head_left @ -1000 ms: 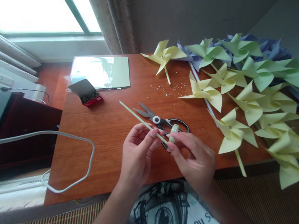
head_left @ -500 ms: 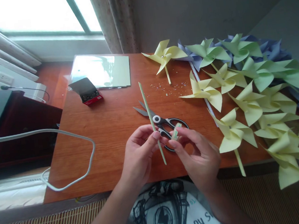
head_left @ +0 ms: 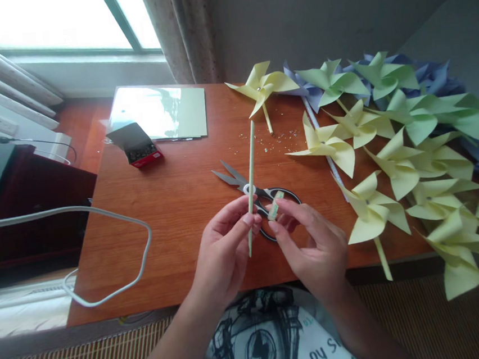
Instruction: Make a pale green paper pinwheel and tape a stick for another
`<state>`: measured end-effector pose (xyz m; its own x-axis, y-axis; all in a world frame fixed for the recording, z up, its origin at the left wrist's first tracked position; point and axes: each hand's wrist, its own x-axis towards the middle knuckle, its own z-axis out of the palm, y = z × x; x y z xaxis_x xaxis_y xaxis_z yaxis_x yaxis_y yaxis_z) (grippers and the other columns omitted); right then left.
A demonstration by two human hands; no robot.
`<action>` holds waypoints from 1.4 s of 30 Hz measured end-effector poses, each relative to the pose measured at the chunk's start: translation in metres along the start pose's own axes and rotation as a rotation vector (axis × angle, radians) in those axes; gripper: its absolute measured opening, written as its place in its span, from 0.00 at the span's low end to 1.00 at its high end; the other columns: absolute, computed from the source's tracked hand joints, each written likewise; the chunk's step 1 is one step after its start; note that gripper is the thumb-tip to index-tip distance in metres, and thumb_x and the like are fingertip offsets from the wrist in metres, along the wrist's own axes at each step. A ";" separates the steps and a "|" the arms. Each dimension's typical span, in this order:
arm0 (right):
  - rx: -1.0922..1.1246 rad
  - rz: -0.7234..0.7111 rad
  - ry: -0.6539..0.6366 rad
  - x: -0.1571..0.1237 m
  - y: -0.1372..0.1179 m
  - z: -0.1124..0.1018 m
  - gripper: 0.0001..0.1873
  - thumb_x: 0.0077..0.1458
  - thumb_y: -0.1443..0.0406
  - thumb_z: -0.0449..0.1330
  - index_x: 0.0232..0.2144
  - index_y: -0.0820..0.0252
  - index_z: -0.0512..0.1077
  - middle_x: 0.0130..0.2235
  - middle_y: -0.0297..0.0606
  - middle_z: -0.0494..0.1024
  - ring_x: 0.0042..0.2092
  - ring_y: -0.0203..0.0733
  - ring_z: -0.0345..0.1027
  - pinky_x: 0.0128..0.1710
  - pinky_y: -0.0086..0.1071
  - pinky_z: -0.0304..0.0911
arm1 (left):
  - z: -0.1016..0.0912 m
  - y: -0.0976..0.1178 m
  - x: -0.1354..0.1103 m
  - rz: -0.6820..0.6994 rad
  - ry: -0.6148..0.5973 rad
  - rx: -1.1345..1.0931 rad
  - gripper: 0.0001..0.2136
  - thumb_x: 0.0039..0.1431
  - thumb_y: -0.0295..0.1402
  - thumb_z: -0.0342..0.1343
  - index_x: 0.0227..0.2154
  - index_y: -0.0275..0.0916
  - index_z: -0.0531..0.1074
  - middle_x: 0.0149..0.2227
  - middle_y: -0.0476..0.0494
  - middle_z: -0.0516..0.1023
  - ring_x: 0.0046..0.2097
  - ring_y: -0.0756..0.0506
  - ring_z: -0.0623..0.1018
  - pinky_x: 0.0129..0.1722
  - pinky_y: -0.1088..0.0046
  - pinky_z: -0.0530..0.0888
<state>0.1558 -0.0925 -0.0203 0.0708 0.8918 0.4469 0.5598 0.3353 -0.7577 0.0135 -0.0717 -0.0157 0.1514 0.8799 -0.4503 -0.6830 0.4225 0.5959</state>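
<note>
My left hand (head_left: pixel 225 248) pinches a thin pale yellow paper stick (head_left: pixel 251 173) near its lower end, and the stick stands nearly upright over the table. My right hand (head_left: pixel 309 246) is closed on a small greenish piece (head_left: pixel 275 206), held between thumb and fingers close to the stick. Just behind both hands, black-handled scissors (head_left: pixel 244 189) lie open on the wooden table (head_left: pixel 174 208).
Many yellow, green and blue paper pinwheels (head_left: pixel 391 131) cover the right side of the table. A small open box (head_left: pixel 137 147) and pale paper sheets (head_left: pixel 160 111) lie at the back left. Tiny scraps (head_left: pixel 273 138) dot the middle. A white cable (head_left: pixel 103 260) loops at left.
The stick swung from pointing up-left to nearly vertical in my left hand. My right hand stayed beside it with the small piece.
</note>
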 end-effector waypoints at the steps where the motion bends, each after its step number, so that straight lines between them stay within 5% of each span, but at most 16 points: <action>1: 0.000 0.010 0.002 0.000 0.000 0.000 0.24 0.57 0.75 0.66 0.54 0.54 0.74 0.41 0.37 0.83 0.38 0.40 0.77 0.41 0.34 0.75 | 0.000 0.000 0.000 -0.007 -0.007 0.002 0.12 0.54 0.25 0.67 0.42 0.38 0.82 0.41 0.44 0.84 0.38 0.52 0.79 0.42 0.81 0.76; 14: -0.265 -0.179 0.070 0.004 0.004 0.003 0.26 0.57 0.71 0.69 0.56 0.56 0.70 0.37 0.36 0.85 0.33 0.39 0.77 0.39 0.31 0.74 | 0.002 -0.001 -0.004 0.040 0.058 0.151 0.04 0.60 0.31 0.65 0.37 0.37 0.78 0.32 0.50 0.76 0.28 0.57 0.70 0.24 0.87 0.65; 19: -0.307 -0.215 0.068 0.003 0.003 0.007 0.22 0.58 0.70 0.68 0.54 0.56 0.70 0.36 0.36 0.85 0.33 0.40 0.79 0.38 0.31 0.75 | 0.004 -0.002 -0.005 0.044 0.051 0.192 0.06 0.59 0.31 0.65 0.38 0.37 0.75 0.35 0.49 0.76 0.31 0.56 0.71 0.29 0.86 0.68; 25: -0.260 -0.158 0.070 0.001 0.001 0.010 0.22 0.57 0.72 0.68 0.53 0.58 0.71 0.39 0.38 0.86 0.35 0.39 0.80 0.41 0.29 0.75 | 0.000 -0.006 -0.003 0.230 0.011 0.331 0.10 0.55 0.28 0.69 0.38 0.40 0.74 0.39 0.48 0.79 0.43 0.50 0.77 0.46 0.76 0.74; 36: -0.157 -0.094 0.042 0.000 -0.006 0.007 0.25 0.57 0.75 0.66 0.57 0.60 0.71 0.41 0.40 0.86 0.39 0.39 0.82 0.46 0.28 0.76 | -0.005 -0.005 -0.003 0.289 -0.035 0.438 0.12 0.56 0.27 0.68 0.41 0.42 0.73 0.40 0.49 0.81 0.43 0.50 0.79 0.43 0.77 0.76; 42: 0.046 0.066 -0.003 -0.007 -0.008 0.006 0.29 0.57 0.75 0.64 0.60 0.58 0.70 0.49 0.42 0.84 0.46 0.41 0.82 0.48 0.31 0.78 | -0.003 -0.003 -0.003 0.340 -0.053 0.414 0.11 0.58 0.26 0.66 0.41 0.41 0.73 0.39 0.49 0.81 0.43 0.50 0.80 0.45 0.77 0.76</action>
<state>0.1459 -0.0997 -0.0196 0.1037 0.9132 0.3940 0.5152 0.2895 -0.8067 0.0132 -0.0764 -0.0182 0.0140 0.9873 -0.1583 -0.3621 0.1525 0.9196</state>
